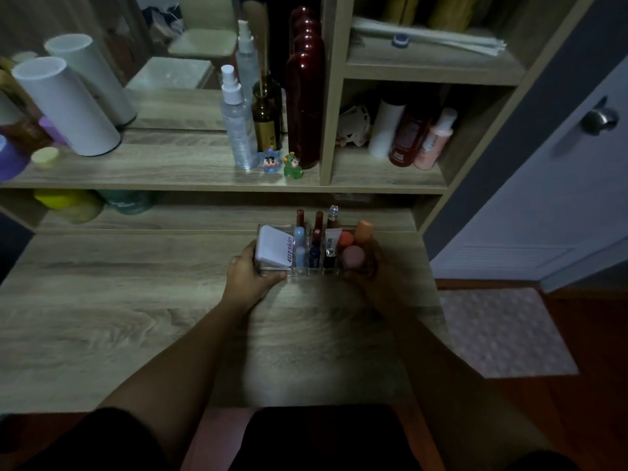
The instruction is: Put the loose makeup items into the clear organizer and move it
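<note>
On the desk (136, 300), both hands grip the filled clear organizer (306, 266).

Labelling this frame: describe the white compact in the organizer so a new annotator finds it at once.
Start at the wooden desk and find the clear organizer gripped by the left hand and right hand. The white compact fills its leftmost compartment, tilted. It is the only flat, squarish white item there, with dark lettering along one edge; its neighbours are slim tubes and rounded sponges.

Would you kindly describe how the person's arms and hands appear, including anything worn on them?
Both forearms are bare, with no sleeves showing. The left hand and the right hand carry no gloves, and no watch, bracelet or ring is visible, though the dim light hides fine detail.
</note>
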Action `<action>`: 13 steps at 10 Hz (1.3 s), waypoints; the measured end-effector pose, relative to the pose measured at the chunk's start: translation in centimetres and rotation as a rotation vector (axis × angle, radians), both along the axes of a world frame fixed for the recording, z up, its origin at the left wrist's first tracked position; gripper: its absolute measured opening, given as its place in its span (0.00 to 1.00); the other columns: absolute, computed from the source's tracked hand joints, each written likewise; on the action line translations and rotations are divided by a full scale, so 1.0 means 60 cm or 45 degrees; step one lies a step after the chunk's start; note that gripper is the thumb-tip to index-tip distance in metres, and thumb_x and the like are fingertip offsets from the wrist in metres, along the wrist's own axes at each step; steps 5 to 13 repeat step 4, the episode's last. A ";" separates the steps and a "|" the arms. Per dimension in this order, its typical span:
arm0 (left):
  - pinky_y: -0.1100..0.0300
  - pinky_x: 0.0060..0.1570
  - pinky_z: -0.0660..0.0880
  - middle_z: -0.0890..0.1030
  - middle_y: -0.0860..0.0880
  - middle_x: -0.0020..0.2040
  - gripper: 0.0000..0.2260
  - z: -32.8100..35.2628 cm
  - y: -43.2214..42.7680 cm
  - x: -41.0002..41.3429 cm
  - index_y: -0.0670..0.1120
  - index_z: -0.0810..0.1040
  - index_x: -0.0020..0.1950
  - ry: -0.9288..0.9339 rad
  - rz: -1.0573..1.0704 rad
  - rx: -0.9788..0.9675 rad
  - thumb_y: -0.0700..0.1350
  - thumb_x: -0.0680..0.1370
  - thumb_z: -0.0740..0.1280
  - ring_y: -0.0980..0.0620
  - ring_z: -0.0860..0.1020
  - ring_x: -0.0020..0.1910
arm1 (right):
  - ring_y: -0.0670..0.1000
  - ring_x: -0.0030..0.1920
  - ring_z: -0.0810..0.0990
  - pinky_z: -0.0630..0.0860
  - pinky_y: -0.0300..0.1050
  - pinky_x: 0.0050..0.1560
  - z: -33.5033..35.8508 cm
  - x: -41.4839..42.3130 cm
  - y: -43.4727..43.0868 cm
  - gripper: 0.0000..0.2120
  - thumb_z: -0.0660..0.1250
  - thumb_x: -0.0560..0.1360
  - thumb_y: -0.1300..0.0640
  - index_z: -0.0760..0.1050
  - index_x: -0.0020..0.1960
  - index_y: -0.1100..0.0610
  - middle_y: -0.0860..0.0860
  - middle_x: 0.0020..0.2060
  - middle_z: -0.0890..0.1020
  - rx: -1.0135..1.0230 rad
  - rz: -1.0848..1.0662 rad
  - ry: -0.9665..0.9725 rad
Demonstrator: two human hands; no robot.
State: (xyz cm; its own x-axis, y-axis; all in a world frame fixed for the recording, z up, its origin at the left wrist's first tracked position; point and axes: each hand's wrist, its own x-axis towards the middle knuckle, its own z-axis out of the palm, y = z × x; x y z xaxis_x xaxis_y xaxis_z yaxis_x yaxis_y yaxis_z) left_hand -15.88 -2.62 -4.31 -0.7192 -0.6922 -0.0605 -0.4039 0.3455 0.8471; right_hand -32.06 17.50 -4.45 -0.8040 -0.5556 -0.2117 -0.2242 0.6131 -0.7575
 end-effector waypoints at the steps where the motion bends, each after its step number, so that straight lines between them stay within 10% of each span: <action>1: 0.58 0.49 0.74 0.81 0.43 0.58 0.36 -0.003 0.000 -0.001 0.45 0.68 0.68 -0.022 0.002 0.011 0.42 0.64 0.79 0.51 0.78 0.51 | 0.53 0.60 0.76 0.71 0.46 0.58 0.002 -0.002 0.000 0.29 0.72 0.71 0.54 0.65 0.69 0.53 0.53 0.62 0.78 -0.088 0.047 -0.048; 3: 0.41 0.65 0.71 0.71 0.40 0.67 0.42 0.016 0.008 0.010 0.43 0.59 0.71 -0.139 0.027 0.049 0.46 0.65 0.78 0.41 0.69 0.67 | 0.51 0.61 0.74 0.73 0.46 0.59 0.006 0.010 -0.001 0.33 0.74 0.69 0.56 0.62 0.69 0.55 0.53 0.63 0.74 -0.192 0.066 -0.003; 13: 0.45 0.66 0.69 0.69 0.41 0.69 0.40 0.032 0.016 0.018 0.43 0.57 0.73 -0.156 0.020 -0.037 0.48 0.68 0.76 0.41 0.65 0.69 | 0.46 0.57 0.75 0.70 0.35 0.51 0.016 0.023 -0.002 0.32 0.73 0.68 0.54 0.63 0.68 0.53 0.49 0.61 0.75 -0.250 0.078 -0.013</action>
